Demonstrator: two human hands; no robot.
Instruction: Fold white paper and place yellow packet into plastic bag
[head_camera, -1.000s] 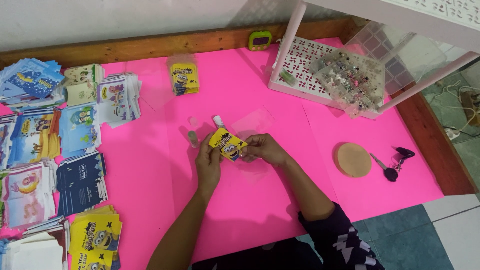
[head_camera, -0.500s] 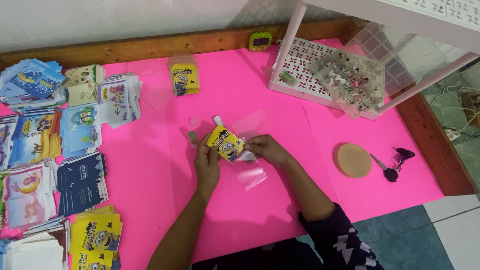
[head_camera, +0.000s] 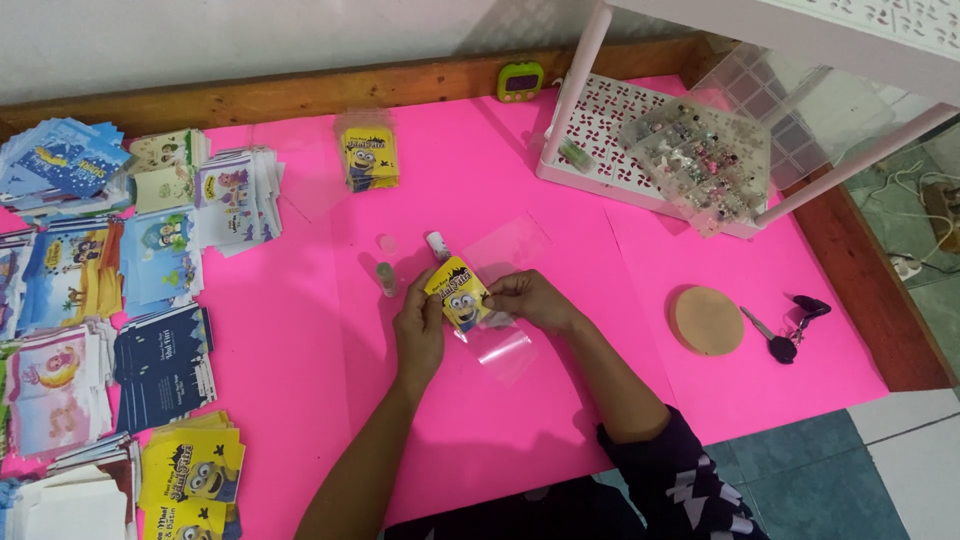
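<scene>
Both hands pinch the yellow card (head_camera: 458, 296) mid-bench: left hand (head_camera: 418, 330), right hand (head_camera: 530, 298) | clear sleeve (head_camera: 497, 345) only partly on | finished pack (head_camera: 369, 155) lies apart | card stacks (head_camera: 160, 260) wait.

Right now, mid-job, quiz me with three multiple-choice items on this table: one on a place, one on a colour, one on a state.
1. Where do the keys lie?
A. right of the round cork coaster
B. on the card stacks
C. inside the white rack

2. What colour is the table cover?
A. green
B. pink
C. white

3. How is the small yellow card held?
A. lying untouched
B. by the left hand only
C. between both hands

Answers: 1 A, they sit just right of the coaster. 2 B, the sheet is bright pink. 3 C, the left hand and the right hand both pinch it.
</scene>
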